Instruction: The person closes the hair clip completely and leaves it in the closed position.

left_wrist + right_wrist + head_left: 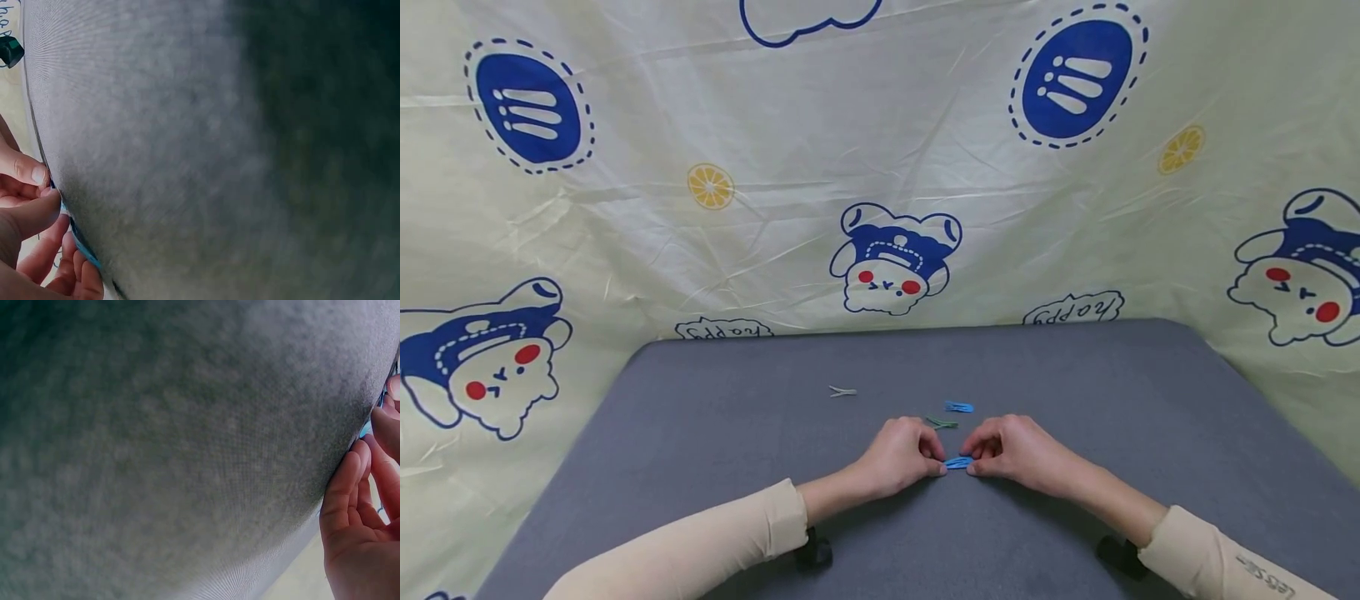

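Between my two hands a blue clothespin [958, 463] lies low over the grey table. My left hand [897, 457] pinches its left end between thumb and fingers. At the other end, the thumb and fingertips of my right hand [1021, 454] pinch it too. Just beyond the fingers lies a green clothespin [943, 423], partly overlapped by the left hand. A second blue clothespin [959, 407] rests behind that one. In both wrist views the fingertips hide most of the held clothespin.
Farther back and to the left, a pale grey clothespin [842, 392] lies on the grey cloth-covered table [737, 417]. A printed curtain [790, 250] hangs right behind the table's far edge and along its sides.
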Motion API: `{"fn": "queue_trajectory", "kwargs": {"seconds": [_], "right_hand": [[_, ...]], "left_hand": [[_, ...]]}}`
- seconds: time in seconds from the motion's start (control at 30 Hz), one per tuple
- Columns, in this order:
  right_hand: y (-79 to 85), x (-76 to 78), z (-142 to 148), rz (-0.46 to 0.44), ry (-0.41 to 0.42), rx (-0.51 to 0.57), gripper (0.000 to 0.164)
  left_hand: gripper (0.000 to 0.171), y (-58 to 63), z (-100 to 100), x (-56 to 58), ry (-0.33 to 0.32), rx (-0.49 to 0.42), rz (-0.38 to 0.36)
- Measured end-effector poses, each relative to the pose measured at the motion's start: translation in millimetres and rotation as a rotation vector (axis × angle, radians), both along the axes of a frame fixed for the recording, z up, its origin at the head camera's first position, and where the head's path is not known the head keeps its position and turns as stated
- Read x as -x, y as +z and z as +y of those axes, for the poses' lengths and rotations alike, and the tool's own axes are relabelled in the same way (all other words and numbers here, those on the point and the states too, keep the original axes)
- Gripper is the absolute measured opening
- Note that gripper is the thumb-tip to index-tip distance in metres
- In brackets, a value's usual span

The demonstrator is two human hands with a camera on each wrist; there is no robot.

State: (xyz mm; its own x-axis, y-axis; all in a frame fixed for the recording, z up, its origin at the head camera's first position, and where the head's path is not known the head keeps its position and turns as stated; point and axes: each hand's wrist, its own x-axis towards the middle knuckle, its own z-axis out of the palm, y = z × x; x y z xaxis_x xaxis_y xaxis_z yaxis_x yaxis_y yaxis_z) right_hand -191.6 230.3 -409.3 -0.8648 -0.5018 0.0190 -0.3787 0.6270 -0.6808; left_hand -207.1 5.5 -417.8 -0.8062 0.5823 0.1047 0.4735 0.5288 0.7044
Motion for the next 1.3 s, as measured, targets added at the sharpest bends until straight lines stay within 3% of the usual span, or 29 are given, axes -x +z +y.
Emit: {"fn": "queue_trajectory", "kwargs": {"seconds": [0.5, 0.6, 0.83, 1.03, 1.3], "right_hand": [[7.2, -5.6, 2.6, -0.022, -0.021, 0.021, 0.014], [9.1, -5.6, 3.3, 0.002, -0.024, 0.026, 0.013], [11.9, 0.9, 3.4, 0.093, -0.043, 0.019, 0.014], [11.4, 11.4, -1.4, 0.125, -0.061, -0.003, 0.013], [6.4, 22.5, -6.0, 0.081, -0.062, -0.039, 0.014]], "left_hand": [[0.008, 14.2, -12.5, 7.8, -0.070, 0.008, -0.167], [0.010, 18.0, -17.9, 11.9, -0.073, 0.012, -0.177], [0.013, 26.1, -26.5, 22.6, -0.061, -0.002, -0.124], [0.018, 23.9, -28.0, 36.3, -0.054, -0.001, -0.176], [0.016, 18.6, -26.8, 48.7, -0.047, -0.008, -0.213]]}}
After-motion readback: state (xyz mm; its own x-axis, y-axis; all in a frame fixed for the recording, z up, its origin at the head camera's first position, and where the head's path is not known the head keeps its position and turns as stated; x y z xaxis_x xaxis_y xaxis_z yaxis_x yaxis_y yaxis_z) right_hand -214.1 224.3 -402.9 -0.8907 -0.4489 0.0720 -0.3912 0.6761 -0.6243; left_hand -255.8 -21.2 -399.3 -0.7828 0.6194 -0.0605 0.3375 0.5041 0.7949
